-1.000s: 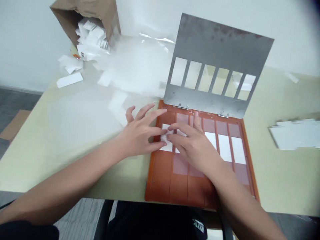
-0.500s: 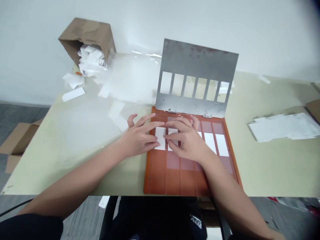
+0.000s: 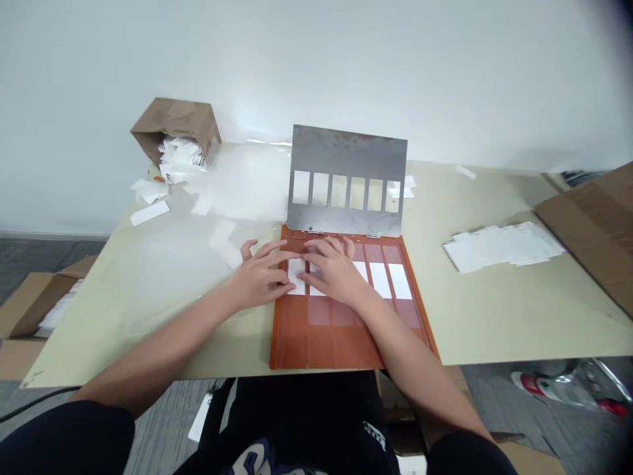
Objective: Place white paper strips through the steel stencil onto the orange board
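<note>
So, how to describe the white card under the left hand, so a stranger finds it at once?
On the pale table lies an orange tray with a grey metal plate standing open at its far edge. White cards lie in a row across the tray; this card is the leftmost. Unlike the bare ones at the right end, it lies partly under fingertips of the left hand.

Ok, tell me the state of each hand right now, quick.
Left hand: open, spread flat, touching a white card in the orange tray.
Right hand: open, palm down on the same tray, gripping nothing.
</note>
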Demonstrator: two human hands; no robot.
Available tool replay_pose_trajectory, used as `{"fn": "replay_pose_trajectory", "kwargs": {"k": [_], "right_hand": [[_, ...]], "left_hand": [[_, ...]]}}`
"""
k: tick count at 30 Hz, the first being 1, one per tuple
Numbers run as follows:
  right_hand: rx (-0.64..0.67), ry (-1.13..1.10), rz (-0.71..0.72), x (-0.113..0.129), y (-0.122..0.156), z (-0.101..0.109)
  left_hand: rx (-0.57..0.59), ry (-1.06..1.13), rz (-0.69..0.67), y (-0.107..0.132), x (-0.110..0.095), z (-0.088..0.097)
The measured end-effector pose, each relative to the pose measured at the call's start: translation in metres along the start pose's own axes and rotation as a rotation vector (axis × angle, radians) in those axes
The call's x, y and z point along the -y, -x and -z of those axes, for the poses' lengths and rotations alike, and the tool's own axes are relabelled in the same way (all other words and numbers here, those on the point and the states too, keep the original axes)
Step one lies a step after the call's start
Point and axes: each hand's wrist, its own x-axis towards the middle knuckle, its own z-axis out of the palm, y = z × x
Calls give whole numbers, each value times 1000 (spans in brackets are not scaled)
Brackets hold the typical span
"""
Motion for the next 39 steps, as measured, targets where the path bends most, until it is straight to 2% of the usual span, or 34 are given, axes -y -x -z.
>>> {"fn": "replay_pose_trajectory", "kwargs": {"k": [5, 9, 11, 14, 16, 19, 21, 24, 26, 28, 30, 34, 39], "right_hand": [[-12, -225, -80, 6, -2, 0], [-13, -361, -55, 15, -2, 3], [-21, -419, -31, 19, -1, 14], [-96, -491, -35, 12, 8, 43], [-173, -507, -74, -8, 20, 68], [-312, -457, -190, -64, 50, 98], [-373, -314, -387, -112, 73, 110], [-429, 0, -789, -177, 108, 117], [-505, 83, -909, -206, 128, 116], [-546, 103, -955, -220, 142, 111], [-565, 103, -965, -224, 150, 104], [-556, 123, -967, -221, 151, 88], [-548, 169, -1086, -230, 151, 80]], "left_hand": [[-15, 22, 115, -2, 0, 3], [-55, 43, 174, -5, 0, 8], [-65, 67, 191, -7, -3, 11], [-104, 154, 228, -13, -12, 16], [-130, 240, 284, -18, -20, 17], [-98, 285, 400, -28, -33, 15], [-61, 267, 451, -36, -38, 13], [-51, 251, 474, -50, -42, 10], [-65, 243, 476, -59, -43, 8], [-93, 203, 462, -65, -42, 5], [-122, 135, 443, -65, -40, -1], [-138, 9, 397, -50, -32, -10], [-109, -128, 348, -34, -22, -15]]}}
